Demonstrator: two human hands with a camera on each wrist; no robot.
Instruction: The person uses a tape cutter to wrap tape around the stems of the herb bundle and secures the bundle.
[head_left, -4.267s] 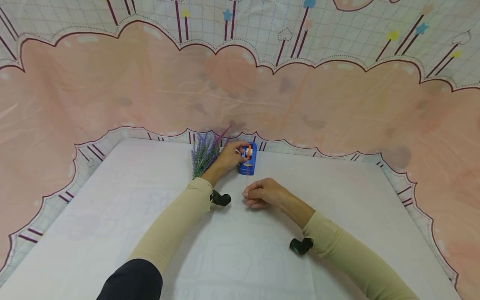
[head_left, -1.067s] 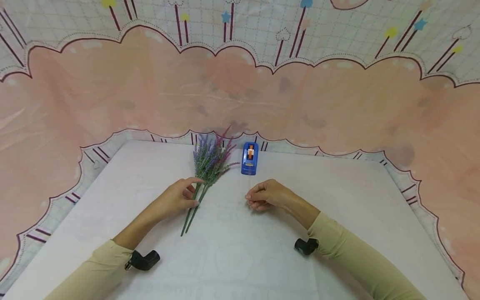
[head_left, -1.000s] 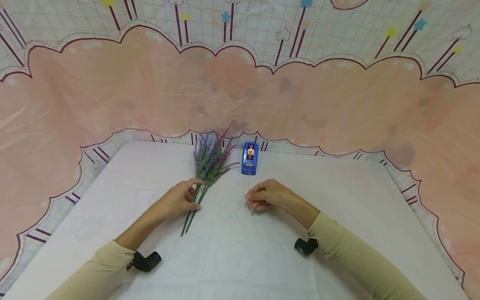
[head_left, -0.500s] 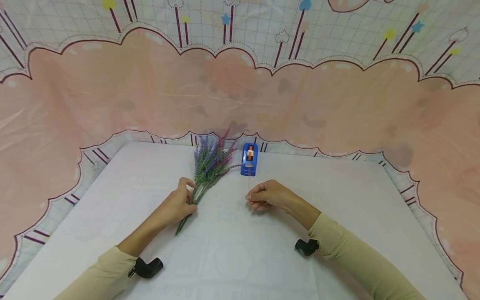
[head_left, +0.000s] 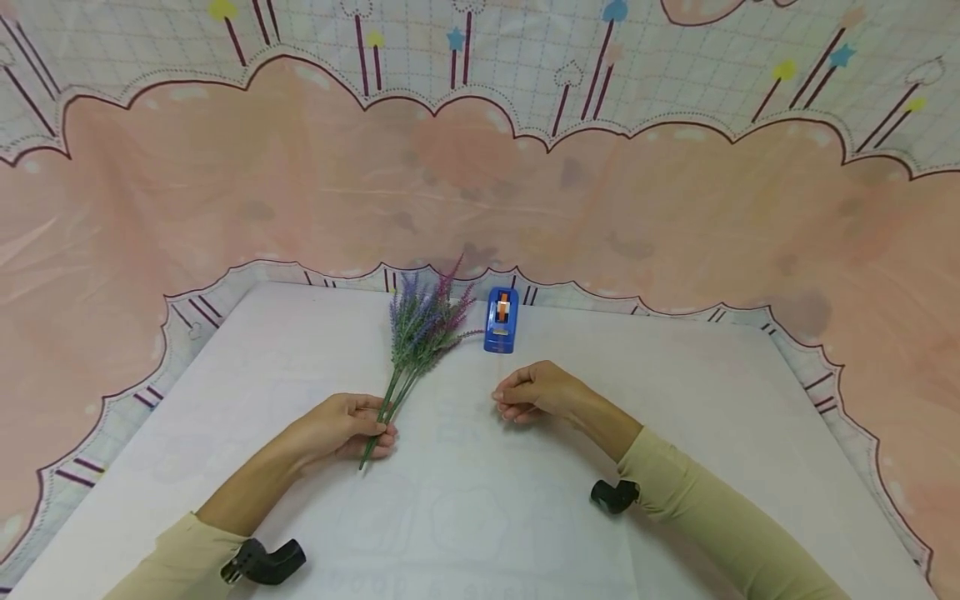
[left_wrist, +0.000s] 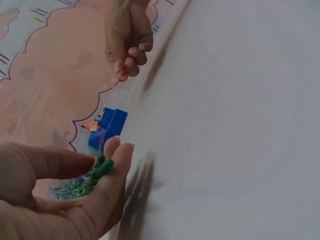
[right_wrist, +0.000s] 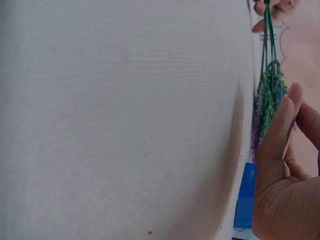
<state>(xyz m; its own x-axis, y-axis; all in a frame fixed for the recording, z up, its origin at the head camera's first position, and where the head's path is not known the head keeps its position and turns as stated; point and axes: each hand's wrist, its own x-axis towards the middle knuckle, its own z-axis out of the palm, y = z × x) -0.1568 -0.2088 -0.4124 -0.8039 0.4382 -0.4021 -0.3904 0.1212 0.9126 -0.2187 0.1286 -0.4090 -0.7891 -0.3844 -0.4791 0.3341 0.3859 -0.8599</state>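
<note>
My left hand pinches the green stems of a bunch of artificial lavender, thumb on top and fingers beneath. Its purple and pink heads point away, up toward the back edge. In the left wrist view the cut stem ends stick out between thumb and fingers. A blue tape dispenser with an orange hub stands right of the blooms. In front of it my right hand has thumb and forefinger pressed together on the end of a faint clear tape strip running from the dispenser.
A white-covered table lies under both hands. Behind it hangs a peach and white patterned cloth. Black wrist cameras sit at the cuffs.
My left hand has left the dispenser, gone to the lavender stems and gathered them, then slid down toward their lower ends, turning over. My right hand has stayed almost still.
</note>
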